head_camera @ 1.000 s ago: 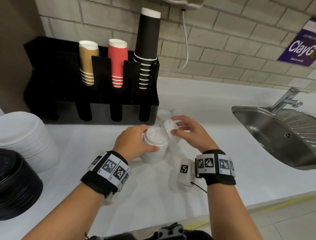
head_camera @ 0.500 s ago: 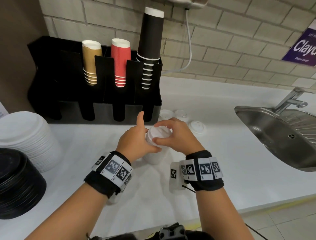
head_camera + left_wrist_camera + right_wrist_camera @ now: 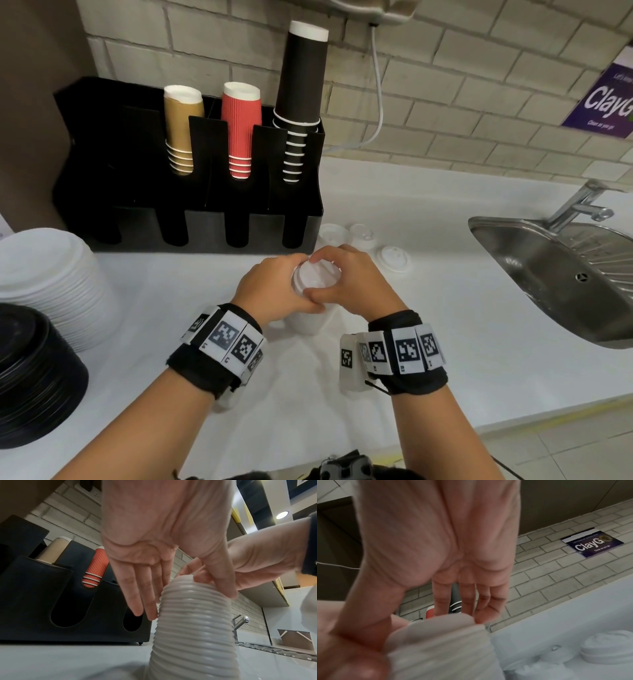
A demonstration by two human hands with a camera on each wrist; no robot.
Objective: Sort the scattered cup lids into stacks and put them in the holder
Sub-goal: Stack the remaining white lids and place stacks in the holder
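1. A tall stack of white ribbed plastic cup lids (image 3: 310, 318) stands upright on the white tabletop (image 3: 479, 342), in front of the black plastic holder (image 3: 191, 226) and apart from it.
2. The left hand (image 3: 274, 291) wraps the upper part of the stack, thumb on the near side and fingers (image 3: 144, 601) lying nearly straight down its far side.
3. The right hand (image 3: 349, 287) caps the top of the stack, fingers and thumb curled over the rim of the uppermost white lid (image 3: 317, 274), pressing it onto the pile.
4. Three loose white lids (image 3: 393, 258) lie on the tabletop just beyond the hands, beside the right end of the holder.
5. The holder's upper slots carry inverted paper cups: a gold stack (image 3: 180, 130), a red ribbed stack (image 3: 239, 130) and a taller black stack (image 3: 301, 85). Its lower front slots look dark; their contents cannot be made out.
6. At the left edge sit a pile of larger white lids (image 3: 51, 274) and a pile of black lids (image 3: 34, 377).
7. A stainless steel sink (image 3: 565, 274) with a tap is set into the tabletop on the right.
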